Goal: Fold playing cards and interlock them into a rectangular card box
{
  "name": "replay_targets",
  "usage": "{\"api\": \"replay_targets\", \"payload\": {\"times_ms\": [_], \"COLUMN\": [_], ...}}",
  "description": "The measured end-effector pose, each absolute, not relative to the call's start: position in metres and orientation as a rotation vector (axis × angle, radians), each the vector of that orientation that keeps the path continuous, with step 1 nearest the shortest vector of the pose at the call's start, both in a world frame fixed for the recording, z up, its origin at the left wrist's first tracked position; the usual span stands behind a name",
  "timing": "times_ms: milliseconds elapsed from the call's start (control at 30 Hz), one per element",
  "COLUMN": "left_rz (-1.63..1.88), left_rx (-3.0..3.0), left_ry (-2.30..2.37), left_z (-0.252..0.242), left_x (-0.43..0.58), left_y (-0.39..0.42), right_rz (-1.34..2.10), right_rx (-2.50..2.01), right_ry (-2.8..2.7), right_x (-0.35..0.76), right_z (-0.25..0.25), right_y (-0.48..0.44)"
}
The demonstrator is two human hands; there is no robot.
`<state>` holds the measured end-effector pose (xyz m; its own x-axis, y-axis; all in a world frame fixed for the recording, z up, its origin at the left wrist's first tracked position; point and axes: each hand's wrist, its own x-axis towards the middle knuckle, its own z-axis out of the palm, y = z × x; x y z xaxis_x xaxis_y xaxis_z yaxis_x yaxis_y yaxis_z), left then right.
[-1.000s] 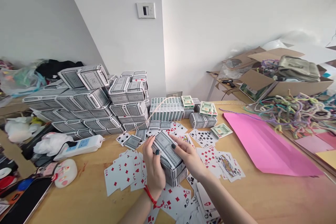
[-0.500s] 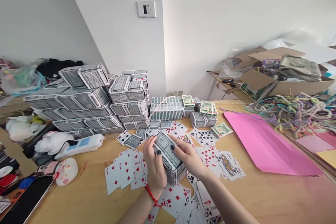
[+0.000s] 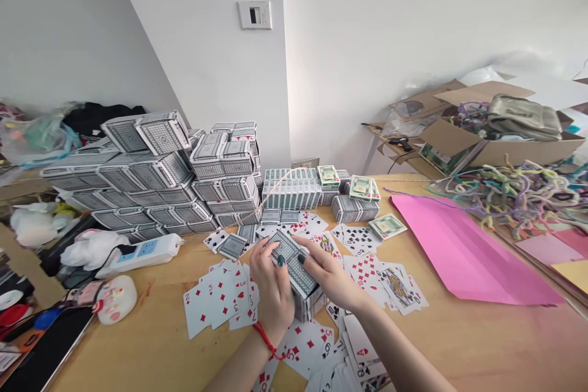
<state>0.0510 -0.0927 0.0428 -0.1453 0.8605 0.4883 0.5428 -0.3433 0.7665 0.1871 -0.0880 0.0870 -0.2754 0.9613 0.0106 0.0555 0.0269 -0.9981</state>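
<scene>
A block made of playing cards (image 3: pixel 294 266), grey patterned backs outward, is between my two hands, tilted slightly across the table. My left hand (image 3: pixel 273 278) wraps its left side, thumb on the top face. My right hand (image 3: pixel 328 272) grips the right side, its thumb also on top. The block's underside is hidden. Face-up cards (image 3: pixel 220 297) are spread to the left, more cards (image 3: pixel 386 282) lie to the right, and a loose pile of cards (image 3: pixel 340 358) is under my wrists.
Stacked card blocks (image 3: pixel 142 177) rise at the back left, with a second stack (image 3: pixel 225 177) beside them. A power strip (image 3: pixel 144 254) and a round plush toy (image 3: pixel 117 300) lie left. Card boxes (image 3: pixel 291 188) stand at the back. Pink paper (image 3: pixel 463 257) and tangled yarn (image 3: pixel 496 190) are right.
My left thumb has shifted slightly up and right over the block's top. My right hand has barely moved, and the block stays in nearly the same place.
</scene>
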Motion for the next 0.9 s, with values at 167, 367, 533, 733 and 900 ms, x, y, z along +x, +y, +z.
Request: {"api": "replay_targets", "payload": {"times_ms": [167, 367, 533, 733, 900], "left_rz": [1.421, 1.439, 1.494, 1.266, 1.026], "left_rx": [1.766, 1.633, 1.539, 1.315, 1.067], "left_ry": [1.494, 1.405, 1.406, 1.343, 0.96], "left_z": [0.044, 0.051, 0.049, 0.034, 0.034], "left_x": [0.05, 0.044, 0.037, 0.048, 0.059], "left_y": [-0.09, -0.079, -0.076, -0.09, -0.096], "right_rz": [1.502, 1.601, 1.621, 1.543, 1.419], "right_rx": [-1.054, -1.028, -0.967, -0.862, -0.823], "right_ry": [-1.287, -0.714, -0.304, -0.269, -0.365], "right_x": [0.183, 0.186, 0.206, 0.214, 0.211], "right_z": [0.084, 0.069, 0.058, 0.045, 0.043], "right_y": [-0.089, -0.076, -0.062, -0.054, -0.054]}}
